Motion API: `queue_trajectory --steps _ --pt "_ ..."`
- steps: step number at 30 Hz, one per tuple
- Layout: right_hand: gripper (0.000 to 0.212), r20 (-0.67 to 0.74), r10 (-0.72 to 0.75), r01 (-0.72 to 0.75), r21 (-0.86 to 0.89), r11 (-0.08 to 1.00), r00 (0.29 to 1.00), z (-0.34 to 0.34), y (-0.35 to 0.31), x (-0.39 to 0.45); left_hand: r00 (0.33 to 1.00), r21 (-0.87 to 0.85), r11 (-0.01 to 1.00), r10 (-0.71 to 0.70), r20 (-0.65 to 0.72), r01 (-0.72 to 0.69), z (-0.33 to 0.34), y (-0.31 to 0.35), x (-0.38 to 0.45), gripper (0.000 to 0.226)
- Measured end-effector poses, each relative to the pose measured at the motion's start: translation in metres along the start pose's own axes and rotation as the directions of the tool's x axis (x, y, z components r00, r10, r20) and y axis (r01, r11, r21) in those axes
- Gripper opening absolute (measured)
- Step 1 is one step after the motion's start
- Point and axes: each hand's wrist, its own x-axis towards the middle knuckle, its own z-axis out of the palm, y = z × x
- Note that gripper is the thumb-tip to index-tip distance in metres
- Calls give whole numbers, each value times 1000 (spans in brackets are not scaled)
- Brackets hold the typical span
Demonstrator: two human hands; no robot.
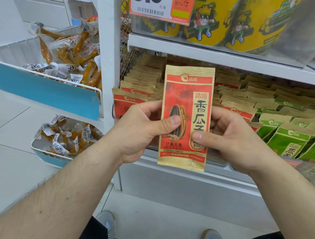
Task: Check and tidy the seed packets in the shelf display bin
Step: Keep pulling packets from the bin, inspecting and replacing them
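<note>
A red and tan sunflower seed packet (185, 100) stands upright in front of the shelf bin, face toward me. My left hand (141, 132) pinches its left edge, thumb across the printed seed. My right hand (231, 139) grips its right edge, thumb on the lower front. Behind it, the shelf display bin (173, 174) holds rows of matching red packets (132, 98) on the left and green packets (289, 140) on the right, standing on edge.
Yellow snack tubs (211, 17) and a price tag (160, 5) fill the shelf above. To the left, white wire baskets (48, 75) with blue fronts hold wrapped orange snacks. My shoes (107, 224) stand on the pale tiled floor below.
</note>
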Motion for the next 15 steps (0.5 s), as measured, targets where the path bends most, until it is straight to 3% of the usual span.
queue_trajectory --steps 8,12,15 --pt "43 23 -5 5 17 1000 1000 0 -1 -1 1000 -11 1000 -2 18 2 -3 -2 1 40" --pt "68 78 -14 -7 259 966 997 -1 3 0 996 -52 997 -51 68 54 -6 -6 4 63" --pt "62 243 -93 -26 445 895 966 2 1 0 982 -97 983 -141 129 154 -6 -12 6 88"
